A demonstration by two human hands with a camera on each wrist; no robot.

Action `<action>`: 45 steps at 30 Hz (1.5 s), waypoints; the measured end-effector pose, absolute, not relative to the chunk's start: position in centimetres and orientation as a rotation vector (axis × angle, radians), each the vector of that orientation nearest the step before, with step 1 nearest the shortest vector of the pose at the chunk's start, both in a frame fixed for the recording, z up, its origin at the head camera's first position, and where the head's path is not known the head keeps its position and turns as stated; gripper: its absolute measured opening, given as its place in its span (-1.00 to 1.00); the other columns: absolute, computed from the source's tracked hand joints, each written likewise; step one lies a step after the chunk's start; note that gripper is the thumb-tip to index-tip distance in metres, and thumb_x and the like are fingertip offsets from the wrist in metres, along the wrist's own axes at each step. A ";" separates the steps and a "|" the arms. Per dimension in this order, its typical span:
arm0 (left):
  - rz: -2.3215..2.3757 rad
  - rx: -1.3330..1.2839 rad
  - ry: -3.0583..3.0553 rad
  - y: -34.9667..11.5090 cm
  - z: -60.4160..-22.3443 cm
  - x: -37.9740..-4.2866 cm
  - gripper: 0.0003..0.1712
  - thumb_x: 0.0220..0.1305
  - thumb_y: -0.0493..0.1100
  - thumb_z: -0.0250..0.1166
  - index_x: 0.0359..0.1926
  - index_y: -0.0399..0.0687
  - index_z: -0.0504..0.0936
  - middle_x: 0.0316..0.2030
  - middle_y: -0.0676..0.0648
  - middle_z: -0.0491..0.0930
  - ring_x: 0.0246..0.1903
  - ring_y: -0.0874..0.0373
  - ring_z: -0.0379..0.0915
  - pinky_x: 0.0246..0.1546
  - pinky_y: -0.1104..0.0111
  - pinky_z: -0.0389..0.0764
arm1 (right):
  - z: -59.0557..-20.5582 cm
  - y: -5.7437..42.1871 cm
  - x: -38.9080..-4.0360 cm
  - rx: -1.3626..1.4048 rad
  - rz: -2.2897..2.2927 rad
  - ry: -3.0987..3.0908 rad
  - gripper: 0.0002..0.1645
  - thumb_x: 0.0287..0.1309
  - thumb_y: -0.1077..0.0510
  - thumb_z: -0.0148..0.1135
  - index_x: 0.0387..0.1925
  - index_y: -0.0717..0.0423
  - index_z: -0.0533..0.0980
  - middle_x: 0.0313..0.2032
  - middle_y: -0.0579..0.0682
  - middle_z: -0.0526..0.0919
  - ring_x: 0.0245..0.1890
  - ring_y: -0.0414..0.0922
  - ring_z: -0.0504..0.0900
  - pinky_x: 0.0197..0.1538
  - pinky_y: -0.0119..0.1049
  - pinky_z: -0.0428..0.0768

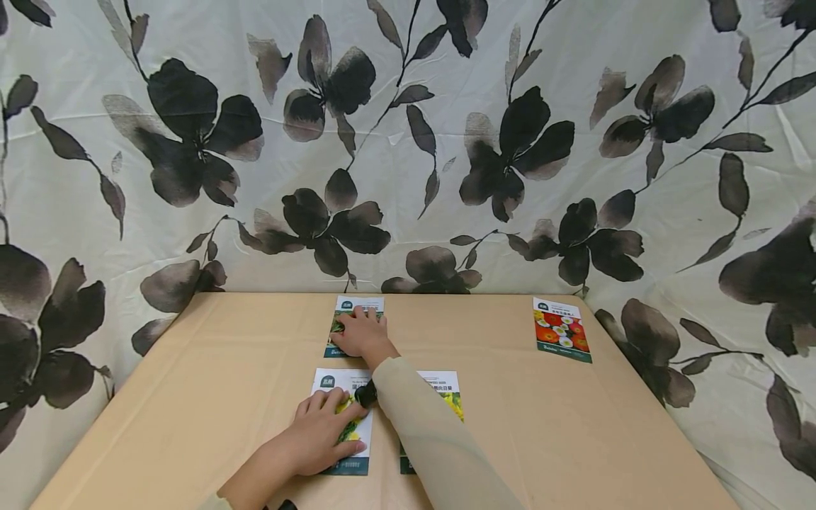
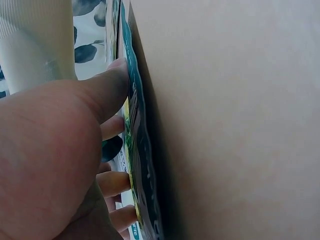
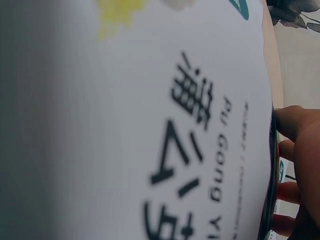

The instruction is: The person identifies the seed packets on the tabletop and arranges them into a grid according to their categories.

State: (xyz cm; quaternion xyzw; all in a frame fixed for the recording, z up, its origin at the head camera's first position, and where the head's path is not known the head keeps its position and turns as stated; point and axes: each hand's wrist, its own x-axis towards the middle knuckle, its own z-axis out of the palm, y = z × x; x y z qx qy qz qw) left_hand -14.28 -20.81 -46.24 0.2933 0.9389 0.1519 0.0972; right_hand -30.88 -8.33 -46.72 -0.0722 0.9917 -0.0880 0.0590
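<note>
My left hand (image 1: 321, 433) rests with spread fingers on a seed packet (image 1: 353, 465) that lies flat with yellow and green pictures on it. In the left wrist view the thumb and fingertips touch the packet's face (image 2: 134, 125). Farther up, my right hand (image 1: 365, 334) lies on another seed packet (image 1: 334, 351) near the table's back edge, covering most of its picture. A third packet (image 1: 449, 386) with yellow flowers is partly hidden beneath the right sleeve. Close up in the right wrist view is a white packet (image 3: 215, 125) with large dark characters.
A packet with red and white flowers (image 1: 563, 330) lies by itself at the back right of the tan table (image 1: 542, 439). Behind the table hangs a white cloth (image 1: 421, 234) with dark flowers. The right forearm crosses in front of the left hand's fingers.
</note>
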 end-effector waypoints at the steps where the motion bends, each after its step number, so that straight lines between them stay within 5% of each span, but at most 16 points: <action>1: 0.454 0.861 2.774 -20.8 -46.1 -14.2 -0.42 0.31 0.33 0.30 0.27 0.30 0.56 0.27 -0.18 0.38 0.22 -0.26 0.26 0.18 -0.34 0.27 | -46.7 -8.3 -30.9 -0.218 -0.270 3.004 -0.36 0.42 -0.43 -0.02 0.45 -0.52 0.32 0.48 -0.11 0.31 0.51 0.04 0.21 0.46 0.17 0.21; 45: 0.425 0.849 2.771 -20.7 -46.1 -14.1 -0.40 0.29 0.32 0.32 0.28 0.28 0.55 0.25 -0.15 0.37 0.21 -0.22 0.25 0.18 -0.32 0.28 | -46.5 -8.7 -30.5 -0.227 -0.200 2.997 -0.34 0.40 -0.46 -0.02 0.46 -0.55 0.31 0.50 -0.13 0.28 0.51 0.02 0.22 0.45 0.15 0.24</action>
